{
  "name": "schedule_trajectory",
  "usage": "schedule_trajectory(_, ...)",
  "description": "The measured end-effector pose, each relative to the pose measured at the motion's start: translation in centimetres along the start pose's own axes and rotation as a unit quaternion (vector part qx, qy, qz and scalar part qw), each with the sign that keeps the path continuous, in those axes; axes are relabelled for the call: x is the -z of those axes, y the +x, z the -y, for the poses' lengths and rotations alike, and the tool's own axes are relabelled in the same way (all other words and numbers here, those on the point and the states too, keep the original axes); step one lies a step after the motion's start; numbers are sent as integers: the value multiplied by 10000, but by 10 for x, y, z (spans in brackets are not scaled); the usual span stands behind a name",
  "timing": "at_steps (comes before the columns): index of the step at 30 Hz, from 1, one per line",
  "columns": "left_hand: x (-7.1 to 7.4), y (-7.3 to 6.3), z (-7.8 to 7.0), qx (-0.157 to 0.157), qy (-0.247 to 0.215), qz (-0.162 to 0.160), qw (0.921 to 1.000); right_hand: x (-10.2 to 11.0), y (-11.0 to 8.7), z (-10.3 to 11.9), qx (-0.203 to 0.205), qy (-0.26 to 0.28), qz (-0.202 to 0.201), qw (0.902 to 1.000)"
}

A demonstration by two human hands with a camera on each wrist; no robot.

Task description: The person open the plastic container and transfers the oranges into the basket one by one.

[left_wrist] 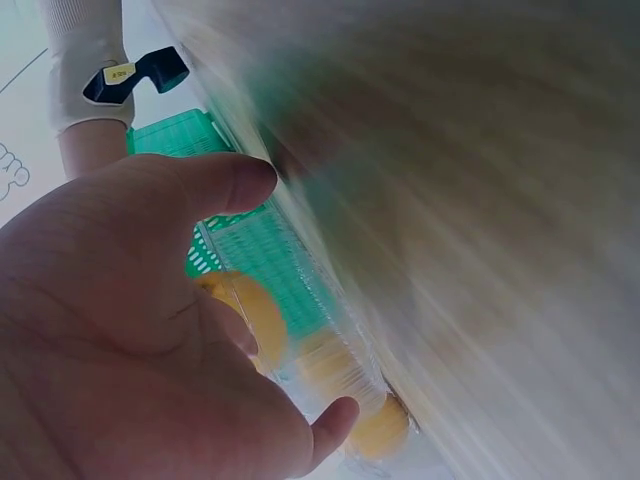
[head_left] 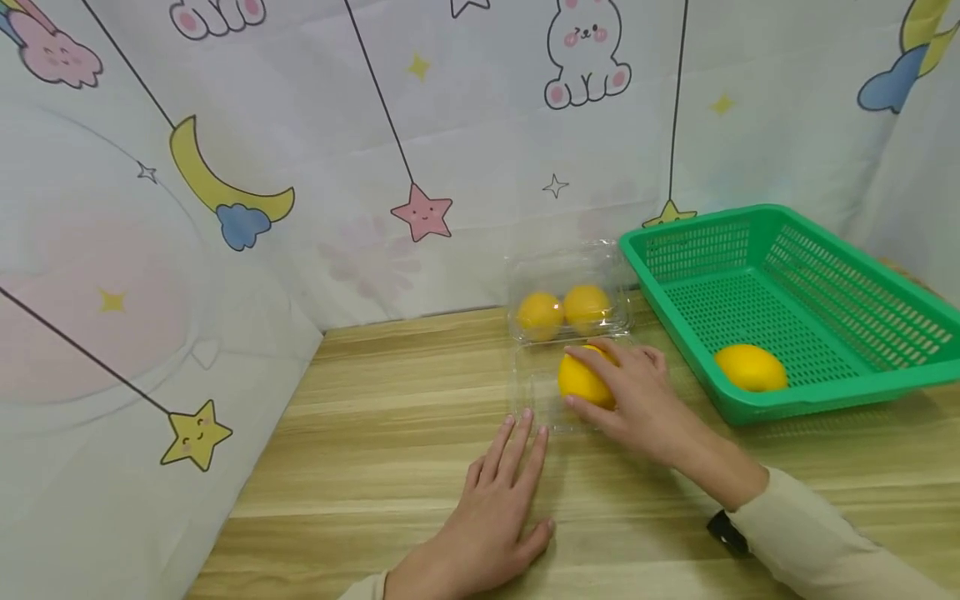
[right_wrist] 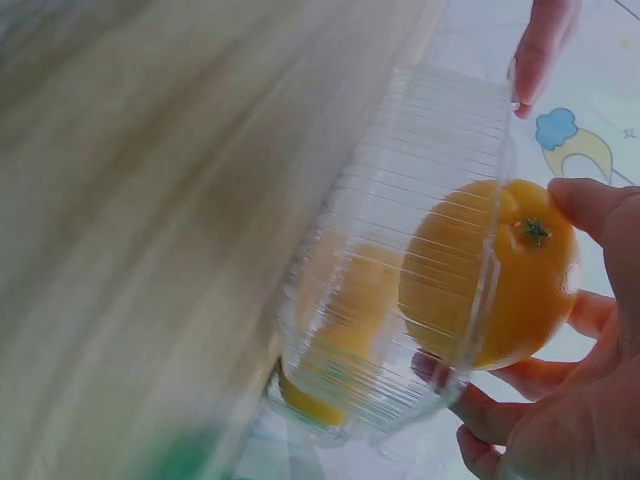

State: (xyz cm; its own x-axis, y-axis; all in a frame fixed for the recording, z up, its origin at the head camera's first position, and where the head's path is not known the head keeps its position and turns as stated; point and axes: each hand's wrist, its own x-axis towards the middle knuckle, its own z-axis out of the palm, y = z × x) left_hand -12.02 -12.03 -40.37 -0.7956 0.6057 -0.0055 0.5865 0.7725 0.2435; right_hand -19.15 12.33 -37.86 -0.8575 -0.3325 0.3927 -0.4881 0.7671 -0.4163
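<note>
My right hand (head_left: 637, 400) grips an orange (head_left: 581, 379) with fingers and thumb around its sides. In the right wrist view this orange (right_wrist: 540, 270) shows its green stem end and sits partly behind the ridged wall of a clear plastic box (right_wrist: 430, 160). Two more oranges, a left one (head_left: 539, 315) and a right one (head_left: 587, 308), lie at the back of the box. My left hand (head_left: 495, 508) is spread with straight fingers, palm down, its fingertips right at the box's near left edge. From the left wrist, the left hand (left_wrist: 150, 330) holds nothing.
A green plastic basket (head_left: 840, 387) with mesh sides stands on the right, close to the box. One orange (head_left: 750, 368) lies in its near left corner. Behind the wooden table (head_left: 360, 433) hangs a printed cloth (head_left: 480, 150), which also covers the left side.
</note>
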Motion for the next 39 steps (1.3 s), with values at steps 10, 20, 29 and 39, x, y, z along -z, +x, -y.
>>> schedule_trajectory(10, 1, -1, -1, 20, -91, -218, 9997, 25, -5, 1, 51, 164, -250, 9995)
schedule_trajectory(20, 0, -2, -1, 15, -224, -365, 9991, 52, -15, -10, 54, 540, -630, 9965)
schedule_trajectory(29, 0, -1, -3, 37, -203, -391, 9990, 76, -26, -31, -63, 301, -1065, 9938)
schedule_trajectory(39, -1, 0, -3, 42, -127, -422, 9990, 94, -33, -60, -218, 66, -1298, 9913)
